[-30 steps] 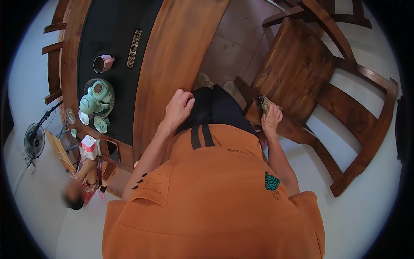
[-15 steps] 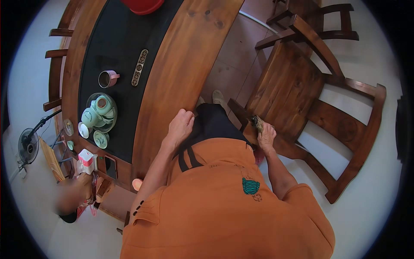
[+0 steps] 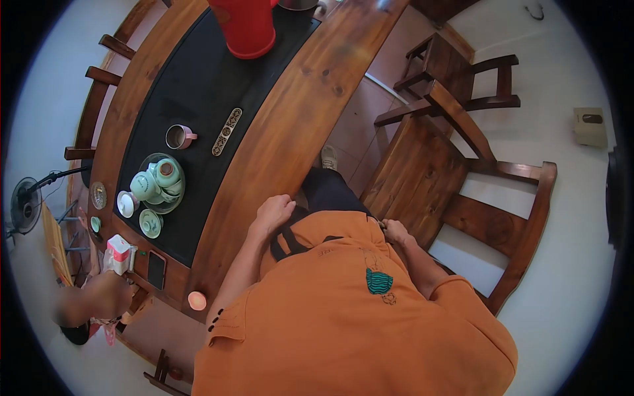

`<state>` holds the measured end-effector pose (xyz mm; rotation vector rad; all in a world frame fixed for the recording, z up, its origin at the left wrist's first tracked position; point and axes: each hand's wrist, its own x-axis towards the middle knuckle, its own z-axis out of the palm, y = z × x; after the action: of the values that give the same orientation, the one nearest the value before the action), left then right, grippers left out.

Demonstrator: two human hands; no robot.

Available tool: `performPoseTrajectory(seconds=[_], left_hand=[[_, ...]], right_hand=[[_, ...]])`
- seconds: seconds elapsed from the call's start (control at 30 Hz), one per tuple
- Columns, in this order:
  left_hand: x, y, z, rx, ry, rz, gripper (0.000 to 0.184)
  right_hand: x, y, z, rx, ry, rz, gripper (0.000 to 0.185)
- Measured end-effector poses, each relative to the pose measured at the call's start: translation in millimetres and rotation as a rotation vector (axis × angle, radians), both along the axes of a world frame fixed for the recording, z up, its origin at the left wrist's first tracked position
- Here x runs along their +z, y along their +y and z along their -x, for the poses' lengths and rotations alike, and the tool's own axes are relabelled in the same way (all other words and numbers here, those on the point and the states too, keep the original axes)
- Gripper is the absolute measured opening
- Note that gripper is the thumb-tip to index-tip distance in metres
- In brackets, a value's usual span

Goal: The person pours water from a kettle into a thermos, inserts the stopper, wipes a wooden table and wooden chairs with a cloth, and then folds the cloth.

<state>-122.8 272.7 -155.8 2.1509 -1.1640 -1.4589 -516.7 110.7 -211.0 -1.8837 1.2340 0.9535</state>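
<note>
My left hand [image 3: 273, 214] is closed, its fingers curled beside the front edge of the wooden table [image 3: 271, 125], over my dark trousers. Whatever it may hold is hidden. On the other side, my right hand [image 3: 397, 232] is closed at my hip, next to the seat of a wooden chair [image 3: 417, 178]. A small mottled brown-grey item [image 3: 382, 225] pokes out at its fingers, mostly covered; its kind is unclear. My orange shirt [image 3: 343, 310] fills the lower middle of the view.
The table's black inlay bears a red pitcher-like vessel [image 3: 247, 30], a pink mug [image 3: 177, 136], a long patterned strip [image 3: 227, 132] and green teaware [image 3: 146, 186]. A phone [image 3: 156, 269] and tissue pack [image 3: 119, 255] lie nearer a person [image 3: 99, 297] at left. A fan [image 3: 26, 204] stands behind.
The view has shifted, showing more of the red vessel and the far wall. My right hand has drawn in toward my hip, and its mottled item is now mostly hidden. My left hand stays closed.
</note>
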Motion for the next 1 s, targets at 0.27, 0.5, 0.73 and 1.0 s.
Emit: performPoseTrajectory(seconds=[0.27, 0.5, 0.73, 1.0], left_hand=[[19.2, -103.8, 6.5, 0.085, -0.049, 0.023, 0.033], [7.2, -225.2, 8.7, 0.084, -0.083, 0.098, 0.032], [9.4, -315.2, 12.3, 0.136, -0.082, 0.126, 0.030], [11.2, -356.8, 3.2, 0.223, -0.102, 0.131, 0.027]], right_hand=[[19.1, -75.2, 3.5, -0.271, -0.003, 0.062, 0.030], [18.9, -203.8, 4.2, -0.573, -0.251, 0.396, 0.025], [77.9, -347.7, -1.1, -0.723, -0.635, 0.906, 0.020], [38.2, -430.2, 7.8, -0.543, -0.574, 1.024, 0.028]])
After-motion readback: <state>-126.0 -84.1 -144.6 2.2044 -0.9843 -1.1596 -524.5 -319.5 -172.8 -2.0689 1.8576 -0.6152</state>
